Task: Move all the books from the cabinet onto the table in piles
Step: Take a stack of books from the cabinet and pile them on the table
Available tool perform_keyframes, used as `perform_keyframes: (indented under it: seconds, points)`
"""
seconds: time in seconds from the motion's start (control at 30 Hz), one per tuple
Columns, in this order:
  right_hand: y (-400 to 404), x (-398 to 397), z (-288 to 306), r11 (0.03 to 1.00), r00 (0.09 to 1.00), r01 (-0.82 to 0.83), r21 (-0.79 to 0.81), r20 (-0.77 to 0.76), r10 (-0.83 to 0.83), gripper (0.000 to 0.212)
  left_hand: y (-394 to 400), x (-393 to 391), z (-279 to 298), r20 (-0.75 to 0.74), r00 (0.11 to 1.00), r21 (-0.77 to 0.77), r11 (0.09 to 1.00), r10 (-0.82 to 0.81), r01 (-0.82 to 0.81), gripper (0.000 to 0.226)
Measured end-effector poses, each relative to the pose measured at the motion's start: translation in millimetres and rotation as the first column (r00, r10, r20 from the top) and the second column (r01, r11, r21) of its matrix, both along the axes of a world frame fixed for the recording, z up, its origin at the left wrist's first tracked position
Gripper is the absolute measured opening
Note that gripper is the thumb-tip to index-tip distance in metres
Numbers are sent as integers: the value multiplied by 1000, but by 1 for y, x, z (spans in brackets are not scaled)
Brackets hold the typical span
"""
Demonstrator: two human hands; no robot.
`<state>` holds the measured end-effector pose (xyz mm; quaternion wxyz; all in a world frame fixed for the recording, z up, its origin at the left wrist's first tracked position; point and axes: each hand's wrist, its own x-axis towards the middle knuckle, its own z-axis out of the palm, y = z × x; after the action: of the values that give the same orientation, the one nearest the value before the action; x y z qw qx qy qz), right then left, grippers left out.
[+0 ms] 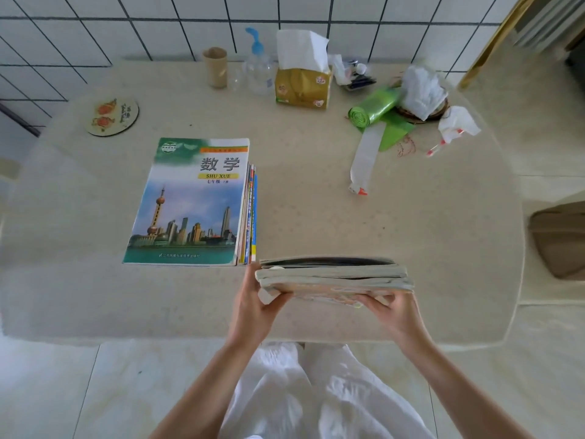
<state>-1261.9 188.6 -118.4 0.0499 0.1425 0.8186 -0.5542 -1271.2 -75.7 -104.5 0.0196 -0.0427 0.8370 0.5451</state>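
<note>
A pile of books [190, 201] lies on the beige table [316, 191], left of centre, topped by a maths textbook with a city skyline cover. Just right of that pile and nearer to me, a stack of several books [335, 275] is held edge-on above the table's front part. My left hand [256, 308] grips the stack's left end from below. My right hand [389, 312] grips its right end from below. The cabinet is out of view.
Along the table's back stand a cardboard tube [216, 66], a pump bottle [259, 69] and a tissue box [304, 87]. A green bag roll [373, 107], crumpled plastic [422, 90] and a round coaster [113, 117] lie further out. A chair [558, 242] stands at the right.
</note>
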Motion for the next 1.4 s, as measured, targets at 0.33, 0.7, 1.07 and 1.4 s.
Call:
perform_keyframes:
  seconds: [0.33,0.7,1.07,1.4]
  points:
    - [12,-6,-8,994,998,-50,-99,29,53,54,-16,-13,-14,96,995,-192,980,-25,43,45]
    - [23,-14,-17,977,988,-121,-175,70,135,56,-17,-17,-29,153,988,-246,967,-24,62,36]
    - [23,-42,5,955,981,-142,-260,94,172,47,1,-31,-21,237,971,35,999,28,-37,53]
    - [8,-119,23,918,872,163,-361,487,37,20,46,-93,3,547,795,79,929,263,-362,17]
